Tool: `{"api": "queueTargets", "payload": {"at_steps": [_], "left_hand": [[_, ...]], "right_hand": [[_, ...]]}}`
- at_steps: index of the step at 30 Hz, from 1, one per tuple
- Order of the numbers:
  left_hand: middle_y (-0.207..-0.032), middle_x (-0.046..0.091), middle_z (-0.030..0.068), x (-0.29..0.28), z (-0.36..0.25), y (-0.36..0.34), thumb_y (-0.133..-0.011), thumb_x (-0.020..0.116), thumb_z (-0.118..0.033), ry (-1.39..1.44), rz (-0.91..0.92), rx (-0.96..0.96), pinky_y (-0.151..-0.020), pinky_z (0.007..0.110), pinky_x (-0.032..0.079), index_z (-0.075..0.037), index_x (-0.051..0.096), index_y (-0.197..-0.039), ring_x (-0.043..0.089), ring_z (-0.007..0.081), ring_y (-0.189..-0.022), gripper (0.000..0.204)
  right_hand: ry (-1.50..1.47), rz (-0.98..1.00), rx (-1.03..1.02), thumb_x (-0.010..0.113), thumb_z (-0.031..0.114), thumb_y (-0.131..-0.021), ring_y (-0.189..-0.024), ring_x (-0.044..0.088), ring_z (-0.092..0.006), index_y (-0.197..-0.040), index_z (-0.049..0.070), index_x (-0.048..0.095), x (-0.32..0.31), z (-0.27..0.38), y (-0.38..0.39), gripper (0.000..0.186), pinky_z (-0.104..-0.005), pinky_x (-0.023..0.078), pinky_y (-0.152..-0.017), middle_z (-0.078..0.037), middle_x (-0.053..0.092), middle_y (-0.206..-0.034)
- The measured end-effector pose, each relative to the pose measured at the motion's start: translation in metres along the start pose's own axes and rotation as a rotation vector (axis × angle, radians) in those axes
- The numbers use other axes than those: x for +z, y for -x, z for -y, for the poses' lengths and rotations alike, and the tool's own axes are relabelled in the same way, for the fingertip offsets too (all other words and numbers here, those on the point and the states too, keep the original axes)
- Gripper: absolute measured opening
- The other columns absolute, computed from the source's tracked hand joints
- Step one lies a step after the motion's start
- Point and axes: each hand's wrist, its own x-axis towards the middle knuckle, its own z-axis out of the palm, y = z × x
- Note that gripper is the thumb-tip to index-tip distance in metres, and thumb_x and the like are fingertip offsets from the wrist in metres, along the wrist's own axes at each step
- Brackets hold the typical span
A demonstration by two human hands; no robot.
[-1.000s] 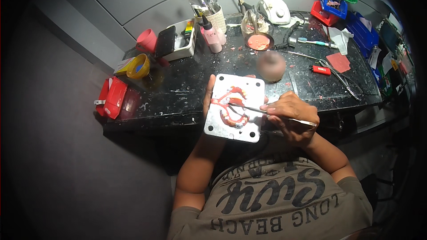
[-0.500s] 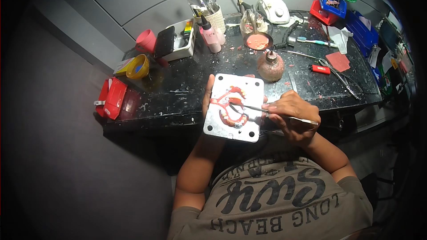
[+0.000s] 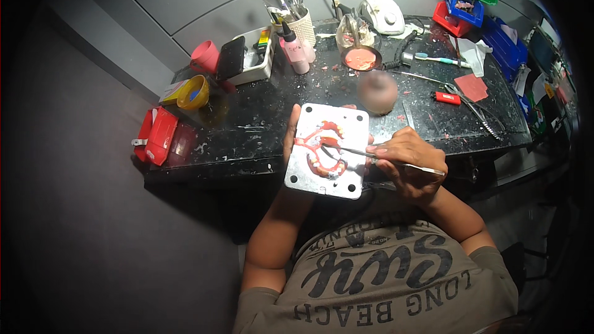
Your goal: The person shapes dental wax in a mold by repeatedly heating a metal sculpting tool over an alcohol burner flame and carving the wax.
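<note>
Over the bench's near edge, my left hand (image 3: pixel 291 131) grips a square metal denture flask half (image 3: pixel 303 170) by its left side and from beneath. Black round holes mark its corners. Set in its face are two curved denture pieces, an upper one (image 3: pixel 333 127) and a lower one (image 3: pixel 326 171), with pale teeth and red base. Red wax strips (image 3: pixel 308 141) branch between them. Pinched in my right hand (image 3: pixel 411 164) is a thin metal carving tool (image 3: pixel 354 150), its tip at the middle of the flask's face, by the red wax.
Beyond the flask stands a round pinkish bottle (image 3: pixel 378 94), blurred. Behind lie a pan of pink material (image 3: pixel 362 59), a squeeze bottle (image 3: pixel 295 52) and a white tray (image 3: pixel 257 73). A red lighter (image 3: pixel 447 98), pink sheet (image 3: pixel 471 84) and toothbrush (image 3: pixel 442 59) lie right; a yellow bowl (image 3: pixel 192 93) left.
Almost nothing differs. The whole view has shifted by a few pixels, while both hands keep their hold on the flask and the carving tool.
</note>
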Motion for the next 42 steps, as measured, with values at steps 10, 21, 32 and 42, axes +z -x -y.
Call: {"api": "queueTargets", "payload": {"at_steps": [10,21,32,42], "left_hand": [[-0.138,0.045,0.0534,0.005,0.0,0.0,-0.096,0.047,-0.08,0.034,-0.024,-0.005,-0.095,0.074,0.054,0.004,0.028,-0.16,0.062,0.0638,-0.115,0.107],[-0.133,0.053,0.0481,0.006,0.001,-0.001,-0.097,0.043,-0.08,-0.081,-0.041,0.026,-0.094,0.071,0.055,0.004,0.039,-0.155,0.063,0.0609,-0.115,0.103],[-0.145,0.046,0.0439,-0.005,0.002,0.002,-0.094,0.046,-0.084,-0.034,0.09,0.021,-0.096,0.075,0.051,-0.01,0.035,-0.163,0.056,0.064,-0.115,0.102],[-0.146,0.051,0.0339,-0.004,0.011,-0.002,-0.088,0.056,-0.086,-0.18,0.198,0.354,-0.098,0.067,0.054,-0.027,0.035,-0.165,0.059,0.0571,-0.123,0.099]], "right_hand": [[0.011,0.027,-0.024,0.084,0.005,-0.089,-0.085,0.078,-0.0238,-0.108,0.002,0.078,0.008,0.006,-0.002,0.021,-0.0347,0.057,-0.078,-0.012,0.082,-0.098],[0.0,-0.025,-0.036,0.082,0.007,-0.091,-0.085,0.078,-0.023,-0.107,0.001,0.078,0.006,-0.001,0.001,0.017,-0.0358,0.056,-0.077,-0.013,0.082,-0.099],[-0.151,-0.501,0.49,0.071,-0.001,-0.1,-0.094,0.075,-0.0197,-0.114,-0.009,0.076,-0.044,-0.063,-0.004,0.017,-0.0309,0.06,-0.088,-0.016,0.079,-0.108],[-0.199,-0.456,0.485,0.071,-0.002,-0.1,-0.097,0.075,-0.0209,-0.117,-0.01,0.075,-0.043,-0.066,-0.001,0.019,-0.0315,0.061,-0.09,-0.017,0.078,-0.109]]}}
